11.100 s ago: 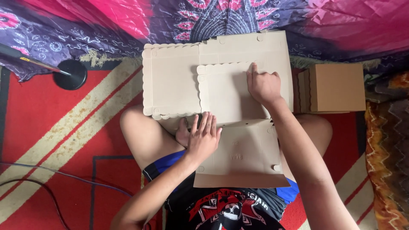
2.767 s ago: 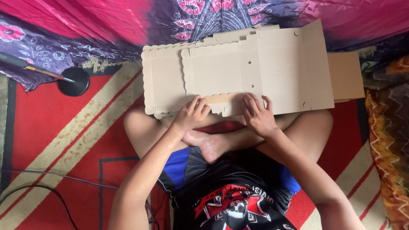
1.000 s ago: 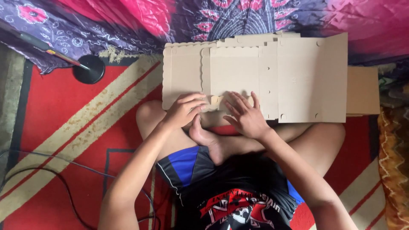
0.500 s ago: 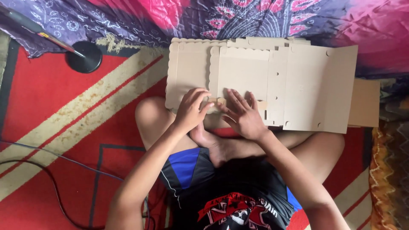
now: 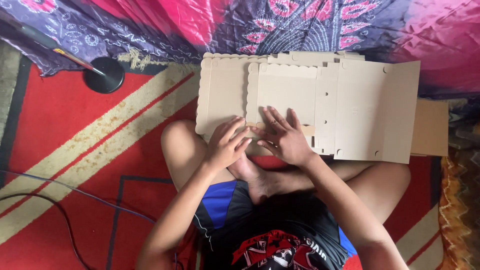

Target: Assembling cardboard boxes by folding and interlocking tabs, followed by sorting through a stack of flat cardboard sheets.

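Note:
A flat brown die-cut cardboard box blank (image 5: 350, 110) lies unfolded over my crossed legs and the stack behind it. My left hand (image 5: 225, 142) presses its fingertips on the blank's near edge, by a narrow flap (image 5: 305, 129) folded along that edge. My right hand (image 5: 282, 137) lies spread flat on the same edge, fingers pointing away from me, touching the left hand's fingertips. Neither hand grips anything; both press down on the cardboard.
More flat cardboard blanks (image 5: 220, 90) lie stacked beneath, one (image 5: 430, 127) sticking out at the right. A black round stand base (image 5: 103, 75) with a rod sits at upper left on the red striped mat (image 5: 90, 135). Cables (image 5: 60, 210) run at lower left. Patterned cloth (image 5: 225, 25) hangs behind.
The blank was opened out wide to the right since the earliest frame. Over the last second both hands stayed on its near edge, shifting slightly; the view moved a little.

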